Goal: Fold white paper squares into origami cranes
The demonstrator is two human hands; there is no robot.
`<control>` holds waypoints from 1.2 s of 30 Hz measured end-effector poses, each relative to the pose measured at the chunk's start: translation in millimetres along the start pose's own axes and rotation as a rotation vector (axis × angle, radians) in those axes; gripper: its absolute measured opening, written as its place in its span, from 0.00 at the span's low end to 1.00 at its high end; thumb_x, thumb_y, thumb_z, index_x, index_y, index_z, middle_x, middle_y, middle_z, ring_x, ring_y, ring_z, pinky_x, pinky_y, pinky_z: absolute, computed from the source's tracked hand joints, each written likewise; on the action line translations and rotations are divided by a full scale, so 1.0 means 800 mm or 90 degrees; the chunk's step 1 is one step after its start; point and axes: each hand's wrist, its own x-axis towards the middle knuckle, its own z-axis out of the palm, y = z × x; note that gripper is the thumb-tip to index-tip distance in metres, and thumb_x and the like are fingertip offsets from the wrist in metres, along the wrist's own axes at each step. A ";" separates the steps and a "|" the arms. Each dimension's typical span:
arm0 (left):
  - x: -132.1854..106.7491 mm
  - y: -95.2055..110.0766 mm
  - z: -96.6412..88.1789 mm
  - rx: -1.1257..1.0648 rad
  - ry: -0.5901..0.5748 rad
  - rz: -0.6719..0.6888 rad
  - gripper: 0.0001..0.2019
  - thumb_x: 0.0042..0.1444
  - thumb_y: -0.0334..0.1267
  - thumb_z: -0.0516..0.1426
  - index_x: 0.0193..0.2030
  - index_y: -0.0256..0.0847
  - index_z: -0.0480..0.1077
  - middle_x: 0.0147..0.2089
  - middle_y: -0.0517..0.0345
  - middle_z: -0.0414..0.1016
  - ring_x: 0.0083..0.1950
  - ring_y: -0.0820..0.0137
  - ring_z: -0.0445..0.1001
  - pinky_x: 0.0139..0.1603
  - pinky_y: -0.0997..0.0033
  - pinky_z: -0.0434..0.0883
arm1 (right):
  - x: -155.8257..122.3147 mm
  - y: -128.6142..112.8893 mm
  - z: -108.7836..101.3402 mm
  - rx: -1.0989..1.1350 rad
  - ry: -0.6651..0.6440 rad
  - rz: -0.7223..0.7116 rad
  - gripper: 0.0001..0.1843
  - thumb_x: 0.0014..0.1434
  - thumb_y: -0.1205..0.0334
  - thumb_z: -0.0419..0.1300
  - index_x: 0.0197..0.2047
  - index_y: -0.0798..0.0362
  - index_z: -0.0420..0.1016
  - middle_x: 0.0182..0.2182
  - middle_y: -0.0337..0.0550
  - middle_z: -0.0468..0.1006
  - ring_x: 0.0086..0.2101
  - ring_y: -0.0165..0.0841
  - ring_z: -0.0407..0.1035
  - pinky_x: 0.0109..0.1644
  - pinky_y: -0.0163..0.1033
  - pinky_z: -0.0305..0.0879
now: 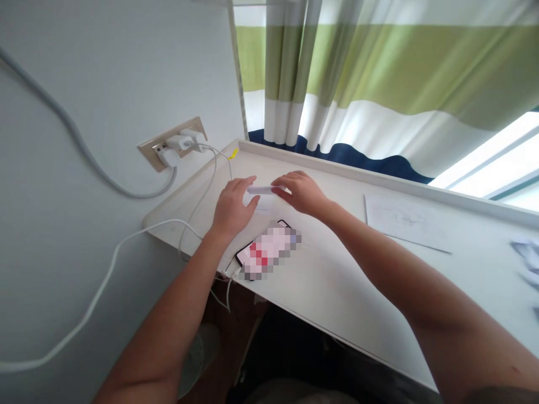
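A slim white bar-shaped object (261,190), its exact kind unclear, lies level just above the white desk at the far side of the phone. My right hand (304,193) pinches its right end between thumb and fingers. Around its left end is my left hand (233,209), thumb and fingers spread apart, without a visible grip on it. Nearer to me, a phone (269,249) rests face up on the desk, its screen lit and partly blurred. A white cable reaches its lower end.
The white desk (337,280) has a raised rim along the back. A printed sheet (402,220) lies to the right, with crumpled paper (528,252) beyond. White chargers (179,143) fill a wall socket at left, and cables (206,185) hang over the desk's left side. A striped curtain (357,73) hangs behind.
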 end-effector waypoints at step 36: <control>-0.022 0.296 0.258 -0.806 -0.470 -0.173 0.12 0.49 0.43 0.60 0.34 0.37 0.81 0.37 0.51 0.80 0.36 0.67 0.77 0.36 0.67 0.76 | -0.403 0.086 -0.135 0.724 0.387 0.476 0.15 0.55 0.49 0.71 0.34 0.53 0.80 0.33 0.42 0.78 0.34 0.36 0.77 0.40 0.45 0.79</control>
